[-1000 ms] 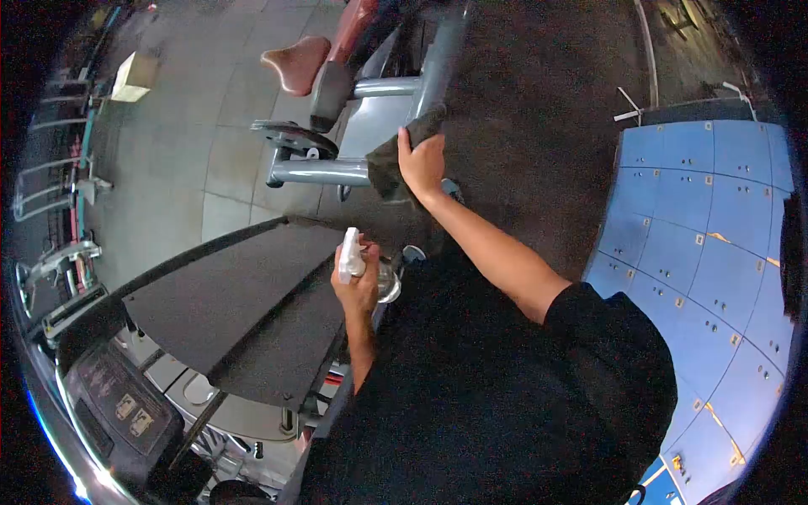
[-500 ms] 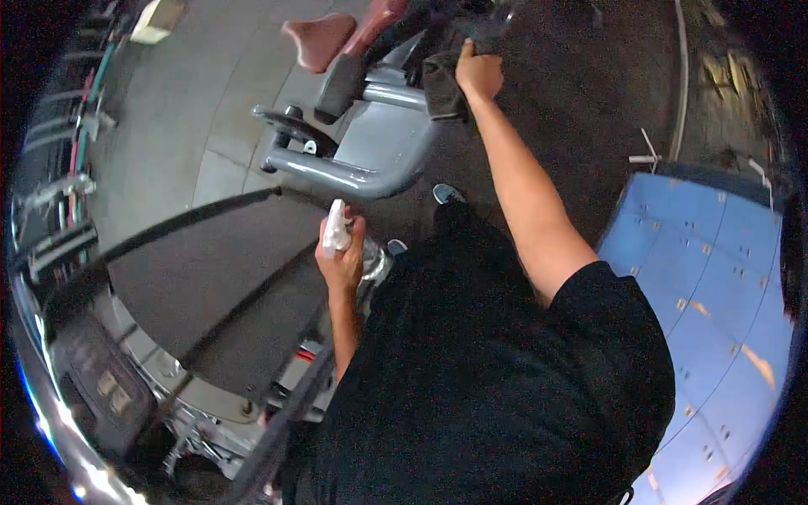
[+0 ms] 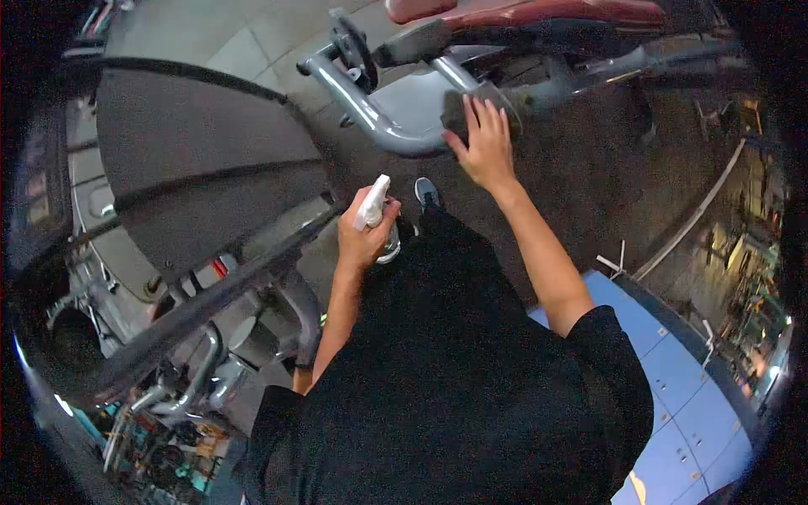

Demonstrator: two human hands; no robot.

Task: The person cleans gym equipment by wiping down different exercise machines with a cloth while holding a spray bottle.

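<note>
My left hand (image 3: 362,238) is closed around a spray bottle (image 3: 375,202) with a white trigger head; its clear body (image 3: 390,246) shows partly below my fingers. My right hand (image 3: 486,147) reaches forward, holding a dark cloth (image 3: 455,116) against the grey tubular frame (image 3: 404,145) of an exercise machine. The fingers of that hand are stretched over the cloth, and part of the cloth is hidden under them. Red pads (image 3: 547,14) belong to the same machine.
At the left stands a machine with a large dark panel (image 3: 210,126) and a dark rail (image 3: 210,307) running close to my left arm. Blue lockers (image 3: 673,404) are at the lower right. My shoe (image 3: 427,193) rests on the dark floor (image 3: 581,185).
The view has turned, so the machine sits further right. My right hand has come from beyond the frame's corner with the cloth onto the tube. The left hand keeps the spray bottle.
</note>
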